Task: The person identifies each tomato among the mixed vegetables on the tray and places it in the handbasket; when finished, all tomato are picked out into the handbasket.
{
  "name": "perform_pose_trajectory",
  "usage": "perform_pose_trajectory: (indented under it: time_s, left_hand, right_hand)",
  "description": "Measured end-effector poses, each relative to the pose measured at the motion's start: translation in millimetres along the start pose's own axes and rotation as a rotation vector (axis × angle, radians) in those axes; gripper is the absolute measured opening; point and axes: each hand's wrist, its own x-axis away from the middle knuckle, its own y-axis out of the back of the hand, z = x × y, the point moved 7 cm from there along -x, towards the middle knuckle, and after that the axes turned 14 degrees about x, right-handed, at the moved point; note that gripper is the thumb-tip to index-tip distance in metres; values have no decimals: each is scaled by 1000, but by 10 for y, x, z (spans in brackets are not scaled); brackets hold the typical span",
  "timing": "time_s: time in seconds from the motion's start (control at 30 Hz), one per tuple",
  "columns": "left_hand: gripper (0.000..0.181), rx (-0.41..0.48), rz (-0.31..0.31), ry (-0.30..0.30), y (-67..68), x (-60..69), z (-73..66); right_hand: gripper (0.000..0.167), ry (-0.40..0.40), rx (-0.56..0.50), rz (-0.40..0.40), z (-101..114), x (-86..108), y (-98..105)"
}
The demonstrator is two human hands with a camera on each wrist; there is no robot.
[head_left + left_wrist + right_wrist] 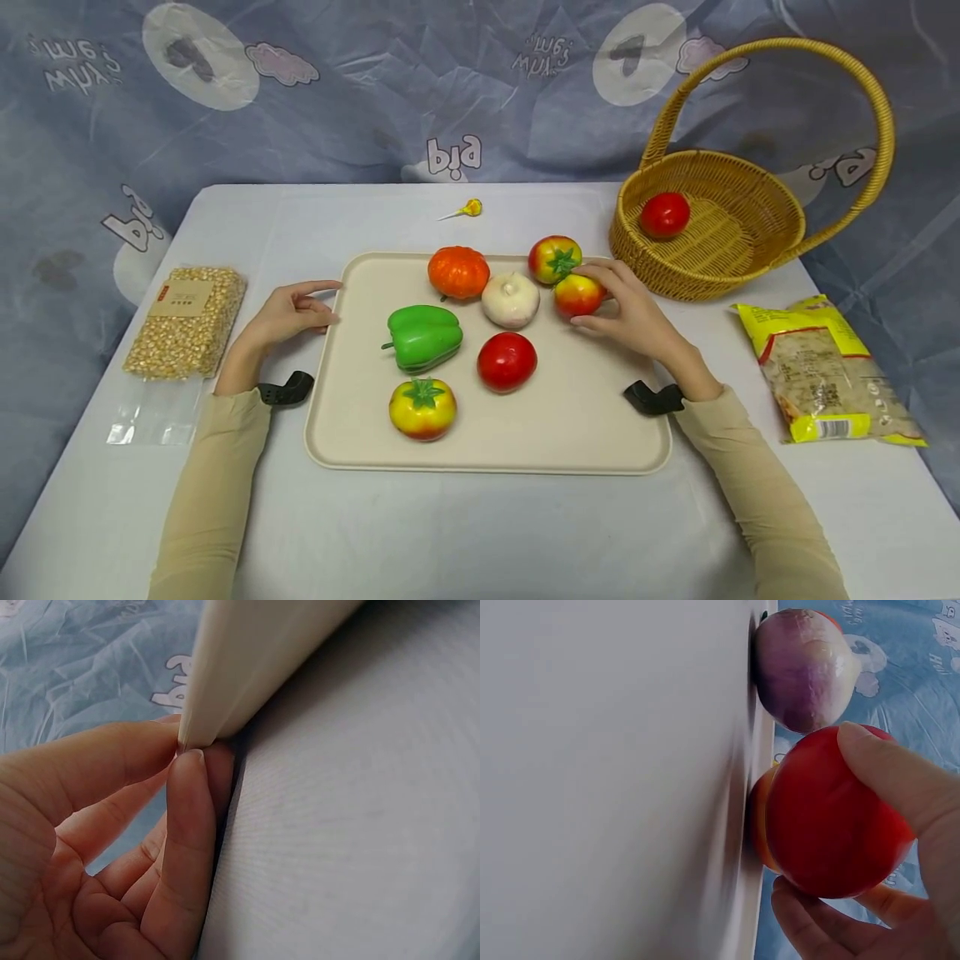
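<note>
My right hand (pixel 633 312) grips a red-and-yellow tomato (pixel 577 297) between thumb and fingers, over the right part of the beige tray (pixel 585 417). In the right wrist view the red underside of that tomato (pixel 840 817) faces the camera, partly hiding another tomato (pixel 760 817). Beside them sits a purple-white garlic bulb (pixel 802 667). At the tray's left edge my left hand (pixel 288 315) pinches the rim; the left wrist view shows the thumb and a finger meeting at the tray edge (pixel 225 682). A second tomato (pixel 555 257) touches the held one.
On the tray lie an orange pumpkin (pixel 458 273), green pepper (pixel 424 337), plain red tomato (pixel 507 362) and yellow-red tomato (pixel 423 409). A wicker basket (pixel 750 217) holds a red tomato (pixel 665 215). Around are a lollipop (pixel 470 207), corn kernel bag (pixel 187 325) and yellow-clear bag (pixel 825 375).
</note>
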Motion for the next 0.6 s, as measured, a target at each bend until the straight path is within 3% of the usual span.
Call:
perform_pose_trajectory:
  time_s: [0.6]
  left_hand:
    - [59,-3,-16,-16,11,-12,13]
  right_hand:
    - [66,27,23,-123,22,-65,403]
